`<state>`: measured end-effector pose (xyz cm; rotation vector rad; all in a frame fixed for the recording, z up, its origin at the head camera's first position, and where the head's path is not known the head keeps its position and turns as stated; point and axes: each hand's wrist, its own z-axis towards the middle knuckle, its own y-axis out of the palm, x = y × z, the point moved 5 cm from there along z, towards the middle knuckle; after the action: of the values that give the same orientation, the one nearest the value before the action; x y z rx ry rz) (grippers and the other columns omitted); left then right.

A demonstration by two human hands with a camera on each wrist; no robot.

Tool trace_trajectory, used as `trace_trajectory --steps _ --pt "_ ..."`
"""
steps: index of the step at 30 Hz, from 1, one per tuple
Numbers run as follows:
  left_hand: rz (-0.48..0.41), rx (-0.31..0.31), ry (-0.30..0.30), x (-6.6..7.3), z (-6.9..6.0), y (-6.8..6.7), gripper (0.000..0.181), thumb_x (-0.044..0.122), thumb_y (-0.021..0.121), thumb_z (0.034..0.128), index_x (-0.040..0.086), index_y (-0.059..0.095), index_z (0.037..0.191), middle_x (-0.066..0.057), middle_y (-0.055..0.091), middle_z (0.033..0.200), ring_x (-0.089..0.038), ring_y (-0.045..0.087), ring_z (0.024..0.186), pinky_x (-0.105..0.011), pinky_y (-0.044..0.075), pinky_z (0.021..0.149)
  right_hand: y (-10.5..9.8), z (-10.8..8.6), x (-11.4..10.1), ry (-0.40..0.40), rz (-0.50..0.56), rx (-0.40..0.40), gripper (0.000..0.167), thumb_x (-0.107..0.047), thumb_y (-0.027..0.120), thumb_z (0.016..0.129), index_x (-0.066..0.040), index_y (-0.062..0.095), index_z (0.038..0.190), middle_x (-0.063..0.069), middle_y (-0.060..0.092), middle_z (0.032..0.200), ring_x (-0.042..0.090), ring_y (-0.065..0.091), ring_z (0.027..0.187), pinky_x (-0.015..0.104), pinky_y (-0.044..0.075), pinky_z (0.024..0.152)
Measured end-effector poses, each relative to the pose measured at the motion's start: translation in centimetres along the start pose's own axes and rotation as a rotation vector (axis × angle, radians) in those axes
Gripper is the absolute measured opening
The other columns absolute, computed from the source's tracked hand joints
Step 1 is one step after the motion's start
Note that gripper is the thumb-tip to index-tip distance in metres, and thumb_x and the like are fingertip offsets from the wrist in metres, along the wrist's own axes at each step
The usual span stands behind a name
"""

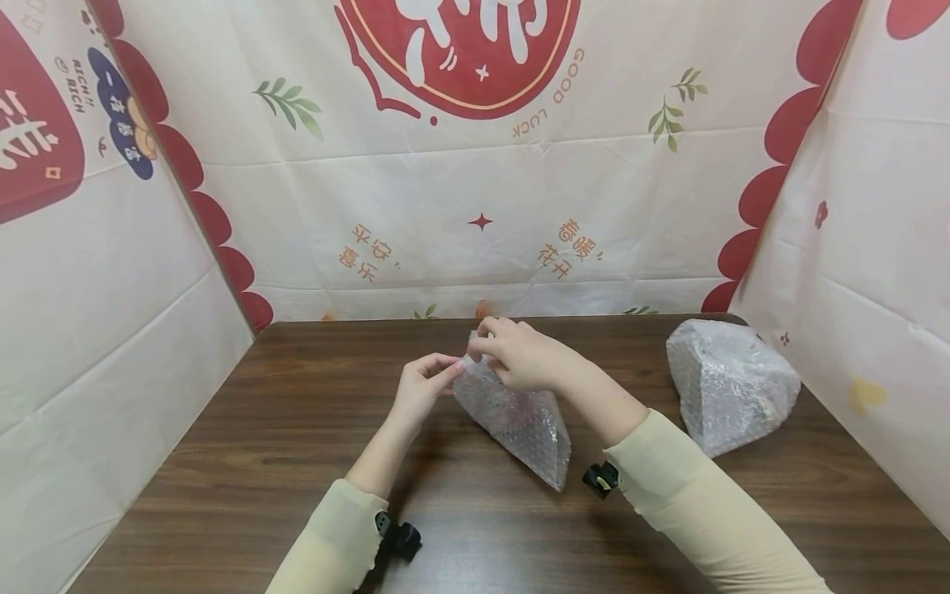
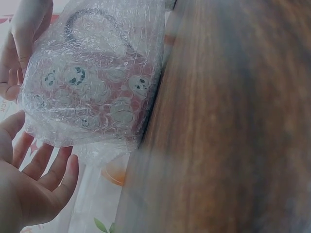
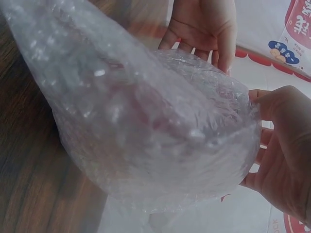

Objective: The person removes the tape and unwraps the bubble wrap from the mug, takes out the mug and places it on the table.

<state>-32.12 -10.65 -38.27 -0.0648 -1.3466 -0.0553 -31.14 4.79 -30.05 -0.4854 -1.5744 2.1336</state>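
Observation:
A bubble wrap bag stands tilted on the table between the two hands. Through the clear plastic, the left wrist view shows a pink thing with panda faces and a dark looped handle. At the bag's upper left edge, my left hand pinches the wrap between thumb and forefinger, its other fingers spread. My right hand grips the top edge just beside it, with bent fingers. In the right wrist view the bag hides much of the table, and the right hand lies along its far end.
Another bubble-wrapped bundle sits at the table's back right, close to the side cloth. Printed cloth hangs behind the brown wooden table and on both sides. Small black cameras are strapped at the sleeve cuffs.

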Motion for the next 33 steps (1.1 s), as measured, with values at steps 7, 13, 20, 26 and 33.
trace_trajectory --steps 7,13,20,26,33 --pt "-0.005 0.032 0.007 -1.22 0.52 -0.11 0.022 0.011 0.07 0.0885 -0.008 0.068 0.1 -0.003 0.068 0.088 -0.013 0.062 0.078 -0.043 0.056 0.07 0.17 -0.14 0.14 -0.001 0.033 0.02 0.018 -0.002 0.066 0.088 -0.016 0.061 0.098 0.005 0.054 0.105 0.023 0.052 0.095 0.04 0.045 0.071" --pt "0.0 0.044 0.016 -1.21 0.42 -0.09 0.018 0.01 0.069 0.0886 -0.006 0.069 0.097 -0.005 0.068 0.089 -0.013 0.062 0.077 -0.031 0.056 0.063 0.18 -0.24 0.09 -0.016 0.031 0.079 0.017 -0.002 0.068 0.087 -0.015 0.059 0.093 0.006 0.055 0.102 0.023 0.054 0.094 0.04 0.045 0.067" --pt "0.0 0.038 0.014 -1.19 0.42 -0.07 0.018 0.01 0.07 0.0884 -0.007 0.069 0.096 -0.003 0.068 0.086 -0.012 0.06 0.077 -0.036 0.056 0.065 0.58 -0.33 0.4 0.002 0.05 0.1 0.016 -0.004 0.067 0.088 -0.015 0.056 0.092 0.003 0.053 0.099 0.022 0.052 0.092 0.038 0.042 0.068" --pt "-0.003 0.032 0.027 -1.13 0.4 -0.01 0.02 0.01 0.069 0.0887 -0.008 0.068 0.097 -0.002 0.068 0.087 -0.012 0.06 0.077 -0.039 0.056 0.065 0.82 -0.46 0.75 0.027 0.084 0.116 0.015 -0.005 0.065 0.09 -0.016 0.055 0.092 0.0 0.05 0.095 0.019 0.05 0.087 0.035 0.04 0.068" --pt "-0.002 0.039 0.025 -1.02 0.32 0.05 0.018 0.009 0.069 0.0883 -0.008 0.068 0.096 -0.004 0.068 0.086 -0.012 0.059 0.074 -0.041 0.056 0.066 0.85 -0.58 0.81 0.024 0.11 0.135 0.012 -0.005 0.064 0.09 -0.015 0.057 0.093 0.0 0.048 0.09 0.018 0.048 0.08 0.035 0.04 0.066"
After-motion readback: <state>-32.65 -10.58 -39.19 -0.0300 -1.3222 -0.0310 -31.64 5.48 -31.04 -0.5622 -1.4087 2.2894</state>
